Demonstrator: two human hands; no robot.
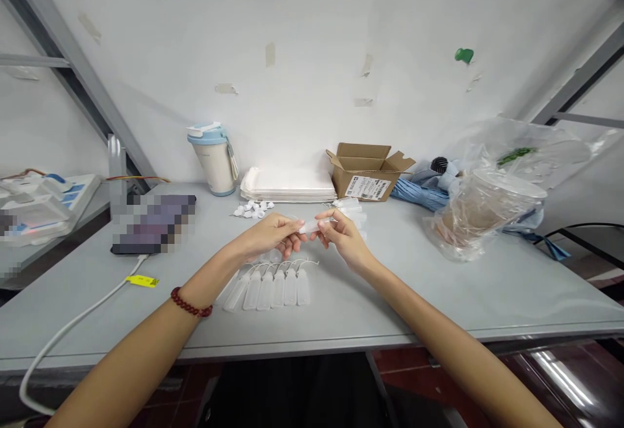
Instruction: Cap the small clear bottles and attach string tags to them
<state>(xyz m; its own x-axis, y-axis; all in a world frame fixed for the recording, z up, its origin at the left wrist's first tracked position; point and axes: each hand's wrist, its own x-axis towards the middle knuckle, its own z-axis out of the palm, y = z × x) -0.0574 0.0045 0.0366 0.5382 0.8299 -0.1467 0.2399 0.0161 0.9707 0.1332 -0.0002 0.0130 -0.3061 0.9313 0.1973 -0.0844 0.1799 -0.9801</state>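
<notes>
My left hand [280, 234] pinches one end of a small translucent plastic bottle [311, 226], held level above the table. At its other end, my right hand [341, 236] has thumb and fingers closed on the same bottle. Below my left hand lies a row of several similar flat bottles [277, 288], side by side, with thin white curved strands at their tops. Beyond my left hand is a small heap of white caps [253, 209], some with thin tips. More translucent bottles [351, 207] lie behind my right hand, partly hidden by it.
Along the wall stand a cream tumbler [214, 164], a stack of white packets [290, 186] and an open cardboard box [368, 177]. A phone [156, 223] with a white cable [78, 317] lies left. On the right are a plastic-wrapped tub [482, 213] and blue cloth [422, 190].
</notes>
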